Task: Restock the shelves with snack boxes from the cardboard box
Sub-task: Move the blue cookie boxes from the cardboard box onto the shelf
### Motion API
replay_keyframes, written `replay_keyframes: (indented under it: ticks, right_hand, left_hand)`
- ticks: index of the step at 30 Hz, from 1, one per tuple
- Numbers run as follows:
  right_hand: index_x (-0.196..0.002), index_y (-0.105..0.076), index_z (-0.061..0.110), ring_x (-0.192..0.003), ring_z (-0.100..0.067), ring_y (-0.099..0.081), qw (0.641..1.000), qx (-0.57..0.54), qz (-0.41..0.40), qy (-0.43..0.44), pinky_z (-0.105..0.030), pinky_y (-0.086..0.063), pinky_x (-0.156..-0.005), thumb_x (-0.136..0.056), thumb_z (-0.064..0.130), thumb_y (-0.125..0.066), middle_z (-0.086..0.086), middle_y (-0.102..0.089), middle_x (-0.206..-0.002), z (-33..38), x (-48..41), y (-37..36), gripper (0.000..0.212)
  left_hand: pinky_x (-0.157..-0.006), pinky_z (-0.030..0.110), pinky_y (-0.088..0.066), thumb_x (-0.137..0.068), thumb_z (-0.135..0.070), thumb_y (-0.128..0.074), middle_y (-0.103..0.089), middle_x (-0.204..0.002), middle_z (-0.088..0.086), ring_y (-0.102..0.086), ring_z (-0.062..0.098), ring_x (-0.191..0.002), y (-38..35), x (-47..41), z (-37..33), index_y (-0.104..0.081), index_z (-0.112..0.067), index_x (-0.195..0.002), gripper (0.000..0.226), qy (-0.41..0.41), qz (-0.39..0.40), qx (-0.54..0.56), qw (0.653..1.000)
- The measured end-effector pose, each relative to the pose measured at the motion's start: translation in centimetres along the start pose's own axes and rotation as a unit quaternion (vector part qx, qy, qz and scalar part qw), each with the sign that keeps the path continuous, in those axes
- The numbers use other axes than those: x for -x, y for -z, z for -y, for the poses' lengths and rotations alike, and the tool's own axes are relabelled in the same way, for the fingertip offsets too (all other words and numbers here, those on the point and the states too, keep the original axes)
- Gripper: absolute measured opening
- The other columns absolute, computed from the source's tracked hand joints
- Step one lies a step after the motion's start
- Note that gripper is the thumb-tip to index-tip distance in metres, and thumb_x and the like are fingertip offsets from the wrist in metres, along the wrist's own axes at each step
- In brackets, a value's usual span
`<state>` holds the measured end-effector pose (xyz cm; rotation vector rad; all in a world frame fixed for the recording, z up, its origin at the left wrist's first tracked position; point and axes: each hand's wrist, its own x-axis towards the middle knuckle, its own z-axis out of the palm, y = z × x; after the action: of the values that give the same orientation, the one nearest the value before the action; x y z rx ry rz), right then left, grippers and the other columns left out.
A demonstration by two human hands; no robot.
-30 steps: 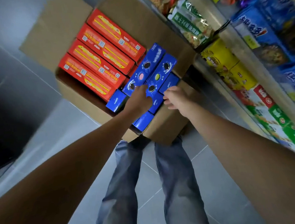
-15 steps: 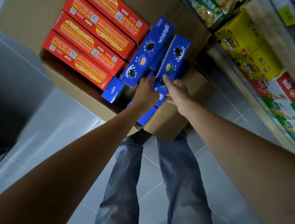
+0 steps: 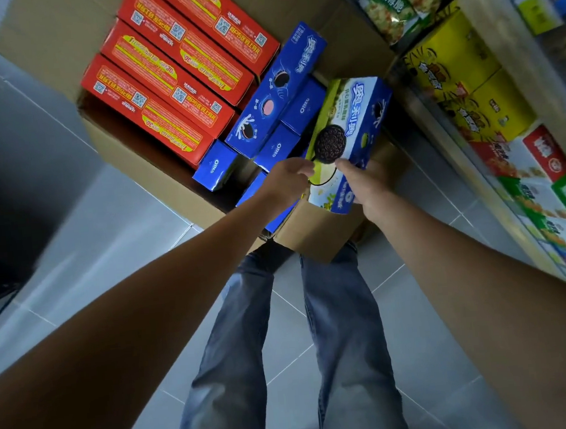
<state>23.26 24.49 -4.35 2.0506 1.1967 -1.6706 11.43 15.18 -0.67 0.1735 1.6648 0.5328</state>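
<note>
Lifted blue box [image 3: 348, 140] now tilts in right-hand [image 3: 366, 183] grip.

One blue cookie box [image 3: 347, 140] is now up out of the cardboard box [image 3: 154, 170], front face showing. Right hand [image 3: 366, 183] grips its near end, and left hand [image 3: 287, 179] has shifted onto its edge.

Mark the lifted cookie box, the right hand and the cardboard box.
lifted cookie box [image 3: 352, 119]: head view, printed front face.
right hand [image 3: 363, 186]: head view, back of the hand at the box's lower end.
cardboard box [image 3: 125, 152]: head view, near side wall.
</note>
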Motion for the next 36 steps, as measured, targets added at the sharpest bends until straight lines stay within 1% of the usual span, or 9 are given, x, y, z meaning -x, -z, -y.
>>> replay_keyframes:
  ticks: [6,10,13,18,22,25,29,33,36]
  right_hand:
    - [-0.099,-0.062,0.012,-0.088,-0.028,-0.065,0.998,0.051,-0.025,0.04,-0.034,-0.051,-0.073,-0.08,0.035,-0.062,-0.006,-0.066,-0.091,2.0,5.1,3.0,0.03]
    - [-0.094,-0.062,0.019,-0.095,-0.029,-0.064,0.994,0.081,0.012,0.073,-0.04,-0.051,-0.087,-0.083,0.038,-0.057,-0.01,-0.068,-0.098,4.3,10.1,5.6,0.022]
    - [-0.107,-0.065,0.025,-0.104,-0.025,-0.062,0.992,0.08,0.041,0.083,-0.036,-0.048,-0.091,-0.08,0.046,-0.059,-0.006,-0.067,-0.112,6.6,14.8,7.3,0.034]
    - [-0.137,-0.05,0.02,-0.129,-0.02,-0.044,0.983,0.068,0.063,0.161,-0.028,-0.034,-0.092,-0.091,0.042,-0.057,0.003,-0.045,-0.141,12.6,24.7,11.1,0.051]
    - [-0.13,-0.057,0.021,-0.122,-0.017,-0.049,0.966,0.091,0.056,0.237,-0.031,-0.037,-0.09,-0.092,0.042,-0.056,0.002,-0.053,-0.131,17.1,31.8,14.8,0.043]
    - [-0.131,-0.055,0.023,-0.133,-0.021,-0.042,0.95,0.11,0.045,0.288,-0.031,-0.034,-0.1,-0.092,0.04,-0.057,0.0,-0.045,-0.143,20.7,37.7,17.9,0.043]
    - [-0.133,-0.052,0.026,-0.139,-0.022,-0.034,0.927,0.114,0.017,0.356,-0.037,-0.029,-0.113,-0.088,0.042,-0.06,0.001,-0.036,-0.151,24.1,46.2,22.7,0.049]
    - [-0.118,-0.06,0.03,-0.126,-0.016,-0.047,0.9,0.125,-0.048,0.414,-0.032,-0.035,-0.109,-0.084,0.044,-0.065,0.001,-0.051,-0.138,25.8,53.9,26.7,0.037]
    - [-0.103,-0.063,0.021,-0.107,-0.016,-0.057,0.875,0.129,-0.105,0.455,-0.03,-0.042,-0.094,-0.084,0.042,-0.067,0.001,-0.061,-0.114,27.1,60.1,29.6,0.029]
  left_hand:
    - [-0.097,0.035,-0.04,-0.094,0.001,-0.036,-0.045,-0.141,0.009,-0.046,0.029,-0.127,2.0,4.3,-2.4,-0.041,-0.007,-0.138,0.045,-0.04,-0.039,-0.049,0.997]
    - [-0.06,0.022,-0.042,-0.094,-0.005,-0.041,-0.044,-0.141,0.004,-0.058,0.024,-0.087,4.0,8.1,-5.9,-0.041,-0.012,-0.136,0.043,-0.07,-0.06,-0.079,0.993]
    - [-0.066,0.025,-0.043,-0.092,-0.005,-0.046,-0.05,-0.122,0.012,-0.051,0.023,-0.094,5.4,11.9,-9.8,-0.048,-0.007,-0.122,0.031,-0.114,-0.095,-0.094,0.984]
    - [-0.063,0.021,-0.038,-0.092,-0.011,-0.053,-0.042,-0.109,0.004,-0.039,0.012,-0.095,8.0,20.2,-18.8,-0.036,-0.003,-0.14,0.052,-0.216,-0.153,-0.118,0.957]
    - [-0.093,0.028,-0.04,-0.092,-0.029,-0.056,-0.048,-0.133,0.009,-0.048,0.022,-0.12,10.5,26.7,-24.3,-0.031,-0.007,-0.144,0.062,-0.256,-0.143,-0.107,0.95]
    - [-0.072,0.027,-0.041,-0.086,-0.053,-0.055,-0.055,-0.103,0.007,-0.053,0.021,-0.092,12.3,32.2,-28.2,-0.049,-0.007,-0.119,0.057,-0.289,-0.098,-0.119,0.945]
    - [-0.081,0.032,-0.051,-0.088,-0.066,-0.039,-0.051,-0.134,0.015,-0.054,0.023,-0.108,13.5,40.0,-33.1,-0.043,-0.016,-0.136,0.07,-0.315,-0.043,-0.161,0.934]
    - [-0.063,0.026,-0.054,-0.089,-0.061,-0.041,-0.065,-0.073,0.004,-0.06,0.013,-0.064,12.5,46.7,-37.4,-0.058,-0.012,-0.106,0.055,-0.339,-0.052,-0.147,0.928]
    - [-0.06,0.024,-0.052,-0.086,-0.066,-0.04,-0.064,-0.076,0.0,-0.063,0.015,-0.069,12.0,51.2,-40.3,-0.059,-0.016,-0.099,0.056,-0.377,-0.037,-0.137,0.915]
